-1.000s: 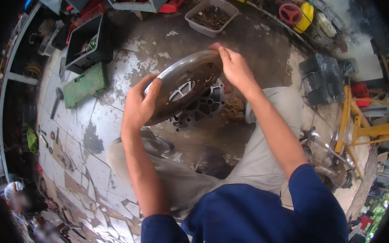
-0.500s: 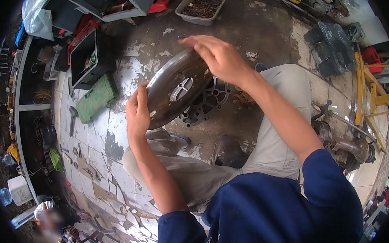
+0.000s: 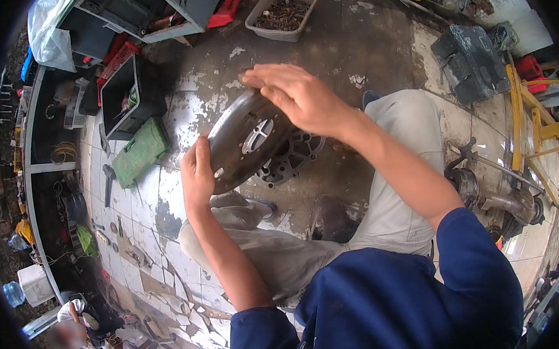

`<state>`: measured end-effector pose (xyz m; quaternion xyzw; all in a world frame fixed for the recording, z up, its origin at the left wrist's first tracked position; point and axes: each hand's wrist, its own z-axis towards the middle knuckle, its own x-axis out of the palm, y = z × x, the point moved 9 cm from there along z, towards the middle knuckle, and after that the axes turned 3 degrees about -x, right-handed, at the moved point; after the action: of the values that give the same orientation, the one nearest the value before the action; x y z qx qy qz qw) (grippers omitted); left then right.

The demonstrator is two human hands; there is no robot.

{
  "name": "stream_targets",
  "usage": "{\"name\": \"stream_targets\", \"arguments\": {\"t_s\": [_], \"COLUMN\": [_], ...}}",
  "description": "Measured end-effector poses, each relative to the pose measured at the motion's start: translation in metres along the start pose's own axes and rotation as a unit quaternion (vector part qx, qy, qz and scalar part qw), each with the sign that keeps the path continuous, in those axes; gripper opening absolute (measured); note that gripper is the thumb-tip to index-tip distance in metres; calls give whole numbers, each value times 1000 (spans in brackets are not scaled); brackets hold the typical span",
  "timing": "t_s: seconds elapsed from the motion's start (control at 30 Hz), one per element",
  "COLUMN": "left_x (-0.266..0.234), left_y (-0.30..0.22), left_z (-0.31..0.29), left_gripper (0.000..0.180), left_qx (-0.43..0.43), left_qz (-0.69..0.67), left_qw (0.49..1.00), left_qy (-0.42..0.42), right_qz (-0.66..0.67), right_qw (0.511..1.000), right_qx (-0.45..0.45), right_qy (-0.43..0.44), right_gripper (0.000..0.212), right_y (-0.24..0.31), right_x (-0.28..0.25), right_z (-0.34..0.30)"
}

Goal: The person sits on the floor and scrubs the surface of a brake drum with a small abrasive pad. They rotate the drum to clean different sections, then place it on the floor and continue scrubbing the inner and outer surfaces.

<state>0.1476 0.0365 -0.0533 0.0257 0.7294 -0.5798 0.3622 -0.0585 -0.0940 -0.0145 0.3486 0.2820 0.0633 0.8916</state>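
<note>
Tilted above the floor between my hands is a dark round metal plate point(image 3: 236, 153) with an oval-looking centre opening and small holes around it. My left hand point(image 3: 197, 173) grips its left rim, thumb along the edge. Across the far right rim lies my right hand point(image 3: 303, 96), its fingers stretched past the edge and its thumb against the near face; the fingertips are slightly blurred. Below the plate, partly covered by it, a grey cast metal part point(image 3: 297, 153) with several holes rests on the floor between my legs.
A grey tub point(image 3: 282, 33) of small metal parts stands at the far side. To the left are a black crate point(image 3: 119, 114), a green case point(image 3: 140, 152) and a hammer point(image 3: 108, 185). A black case point(image 3: 470, 67) and a curved metal pipe point(image 3: 512, 204) lie right. Another person point(image 3: 74, 324) appears lower left.
The plate and my right hand have shifted a little left and nearer to me. My left hand stays on the left rim. The whole view has tilted slightly.
</note>
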Motion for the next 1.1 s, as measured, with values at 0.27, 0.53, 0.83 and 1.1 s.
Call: {"name": "stream_targets", "arguments": {"t_s": [0.27,0.53,0.83,1.1], "left_x": [2,2,3,0], "left_y": [-1,6,-1,3], "left_z": [3,3,3,5], "left_gripper": [49,50,51,47], "left_qx": [25,29,28,-2], "left_qz": [-17,-51,-40,-25], "left_qw": [1000,998,999,1000], "left_qy": [-4,-10,-7,-2], "right_qz": [13,43,57,2], "right_qw": [1000,998,992,984], "right_qx": [3,43,111,178], "right_qy": [5,0,-29,-3], "right_gripper": [44,35,34,34], "right_y": [-6,-10,-31,-25], "right_x": [-3,-3,-7,-13], "right_z": [-2,-1,-4,4]}}
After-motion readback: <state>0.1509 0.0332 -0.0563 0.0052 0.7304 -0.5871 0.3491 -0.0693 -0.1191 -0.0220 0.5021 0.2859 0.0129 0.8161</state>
